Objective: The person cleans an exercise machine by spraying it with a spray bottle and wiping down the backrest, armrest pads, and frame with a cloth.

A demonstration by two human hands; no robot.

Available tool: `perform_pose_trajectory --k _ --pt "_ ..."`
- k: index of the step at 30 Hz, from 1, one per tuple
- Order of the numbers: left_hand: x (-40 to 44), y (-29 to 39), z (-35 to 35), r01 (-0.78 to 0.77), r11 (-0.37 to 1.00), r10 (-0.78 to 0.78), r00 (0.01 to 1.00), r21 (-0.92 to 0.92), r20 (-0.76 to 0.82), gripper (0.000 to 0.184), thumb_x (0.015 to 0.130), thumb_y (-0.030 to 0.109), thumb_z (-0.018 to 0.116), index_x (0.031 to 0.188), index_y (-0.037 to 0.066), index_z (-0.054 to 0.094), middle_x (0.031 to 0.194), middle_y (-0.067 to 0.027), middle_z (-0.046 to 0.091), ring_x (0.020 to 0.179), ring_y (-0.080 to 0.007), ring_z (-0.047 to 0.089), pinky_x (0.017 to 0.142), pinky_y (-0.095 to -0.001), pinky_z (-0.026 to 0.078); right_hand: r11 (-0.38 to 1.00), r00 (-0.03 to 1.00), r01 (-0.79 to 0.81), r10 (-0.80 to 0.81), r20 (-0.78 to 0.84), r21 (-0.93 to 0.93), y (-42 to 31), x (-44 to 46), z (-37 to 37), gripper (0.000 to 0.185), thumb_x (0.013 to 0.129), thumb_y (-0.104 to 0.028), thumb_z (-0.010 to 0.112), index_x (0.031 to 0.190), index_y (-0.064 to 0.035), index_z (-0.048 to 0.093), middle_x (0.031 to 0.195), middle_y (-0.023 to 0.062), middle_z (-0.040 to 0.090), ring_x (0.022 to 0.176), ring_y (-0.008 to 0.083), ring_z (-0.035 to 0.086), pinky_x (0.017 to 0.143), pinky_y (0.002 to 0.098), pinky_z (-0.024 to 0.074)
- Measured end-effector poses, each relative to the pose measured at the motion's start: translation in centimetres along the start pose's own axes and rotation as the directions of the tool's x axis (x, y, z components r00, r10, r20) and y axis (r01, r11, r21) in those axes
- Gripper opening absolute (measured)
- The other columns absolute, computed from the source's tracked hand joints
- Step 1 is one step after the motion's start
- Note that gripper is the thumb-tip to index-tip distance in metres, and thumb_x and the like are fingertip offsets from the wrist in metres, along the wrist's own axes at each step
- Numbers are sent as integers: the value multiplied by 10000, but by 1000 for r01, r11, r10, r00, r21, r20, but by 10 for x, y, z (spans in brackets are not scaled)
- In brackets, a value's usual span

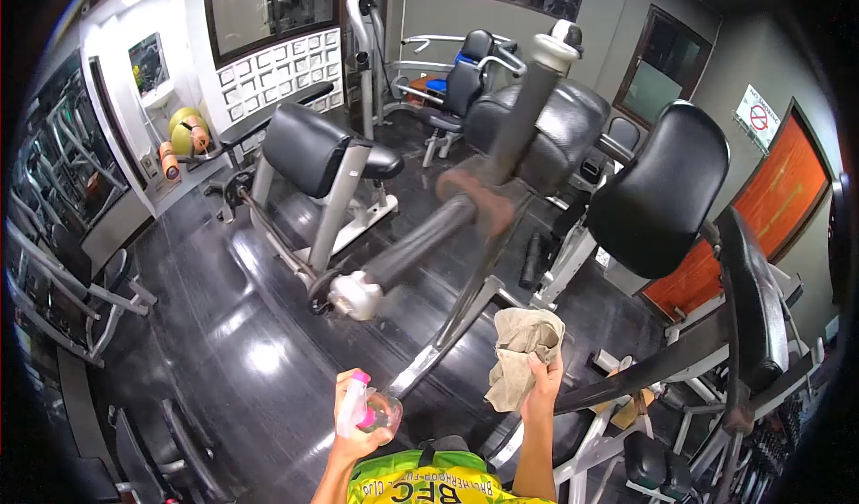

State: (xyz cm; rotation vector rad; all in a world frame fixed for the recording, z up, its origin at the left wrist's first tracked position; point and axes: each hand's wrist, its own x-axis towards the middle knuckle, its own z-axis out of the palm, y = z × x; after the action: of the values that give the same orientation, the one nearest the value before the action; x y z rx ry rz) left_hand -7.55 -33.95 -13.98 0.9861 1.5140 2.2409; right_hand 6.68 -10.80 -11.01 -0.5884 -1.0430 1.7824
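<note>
At the lower middle, my left hand is wrapped round a spray bottle with a pink and white head and a clear body. To the right, my right hand grips a crumpled beige cloth, its thumb pressed on the fabric. Both hands are held apart in front of the yellow and green shirt. Beyond them stands a gym machine with dark padded rollers on a bar, with light end caps. The nearer roller's end is above my left hand.
A black padded bench stands at the left middle. A large black backrest and other machines are on the right, before an orange door. Glossy dark floor lies to the left. A silver frame leg runs between my hands.
</note>
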Motion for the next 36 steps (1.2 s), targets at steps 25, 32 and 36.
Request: perform_pose_trajectory --k 25,32,36 --pt "12 31 -128 261 962 -272 878 84 393 195 765 -30 608 940 32 547 720 -71 656 768 -209 679 1054 -543 326 999 892 31 -44 -450 -36 69 -116 93 404 963 -363 453 1252 -81 450 1138 54 534 985 175 558 820 319 471" --pt "26 36 -101 156 986 -119 914 -65 387 317 765 -3 705 1017 -16 514 904 -107 615 678 -188 646 648 -300 539 987 902 140 -159 -401 -75 51 -124 85 416 980 -380 405 1267 -81 443 1163 58 534 1006 179 558 842 324 462" --pt "47 66 -78 21 997 6 925 -67 380 377 735 -14 721 1039 -9 498 1079 -161 592 696 -200 658 650 -305 545 987 893 156 -161 -420 -45 44 -122 86 350 980 -326 433 1218 -71 455 1107 70 542 981 184 560 830 333 475"
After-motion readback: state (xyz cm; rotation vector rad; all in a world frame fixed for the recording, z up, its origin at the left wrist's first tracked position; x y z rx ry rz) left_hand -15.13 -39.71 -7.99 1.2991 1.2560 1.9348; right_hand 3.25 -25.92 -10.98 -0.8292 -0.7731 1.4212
